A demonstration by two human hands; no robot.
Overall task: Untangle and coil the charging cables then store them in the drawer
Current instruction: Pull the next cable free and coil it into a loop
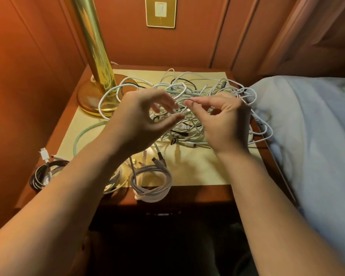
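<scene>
Wooden nightstand (197,193) w/ cream mat (197,166). On top: brass lamp base (88,100), tangled cable pile (187,108), white coil (153,186) at front edge, dark coil (42,176) front-left corner.

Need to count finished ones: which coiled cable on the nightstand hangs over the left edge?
The dark grey coiled cable with a white plug, at the front left corner. The white braided coil lies near the front edge, farther right.
</scene>
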